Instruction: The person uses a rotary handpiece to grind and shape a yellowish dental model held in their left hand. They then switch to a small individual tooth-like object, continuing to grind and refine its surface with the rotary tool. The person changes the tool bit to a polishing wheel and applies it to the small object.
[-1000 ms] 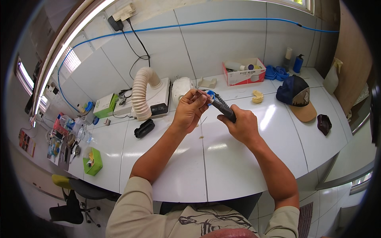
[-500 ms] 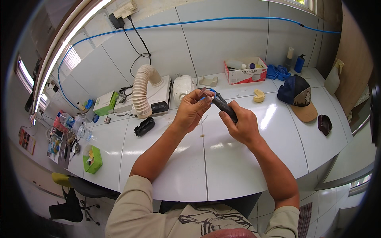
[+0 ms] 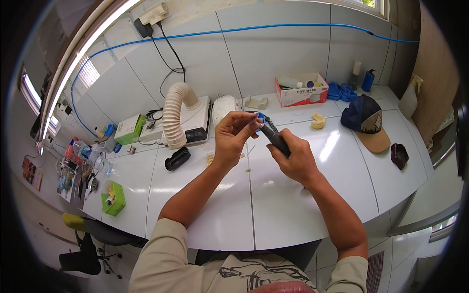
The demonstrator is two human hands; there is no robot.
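My right hand (image 3: 296, 154) is wrapped round a dark grey rotary handpiece (image 3: 278, 141), whose front end points up and left. My left hand (image 3: 235, 133) is closed in a pinch at that front end, its fingertips around something too small and covered to name. A blue object (image 3: 262, 117) and a coiled black cord (image 3: 269, 122) show just behind the fingertips. Both hands are raised over the white tiled bench (image 3: 293, 205). Beside my left wrist, partly hidden by it, lie small cream-coloured pieces (image 3: 210, 159). A thin tool (image 3: 251, 149) lies between the hands.
Left of my hands stand a ribbed extraction hose (image 3: 172, 115), a black case (image 3: 178, 158) and a green basket (image 3: 113, 198). Rightward are a cream dental cast (image 3: 318, 121), a cap (image 3: 365, 122) and a dark red object (image 3: 399, 155). A face mask box (image 3: 302, 93) sits behind.
My left hand has turned slightly, and the reddish piece above its fingertips no longer shows. My right hand has shifted a little down, still gripping the handpiece. The cream pieces are now more visible.
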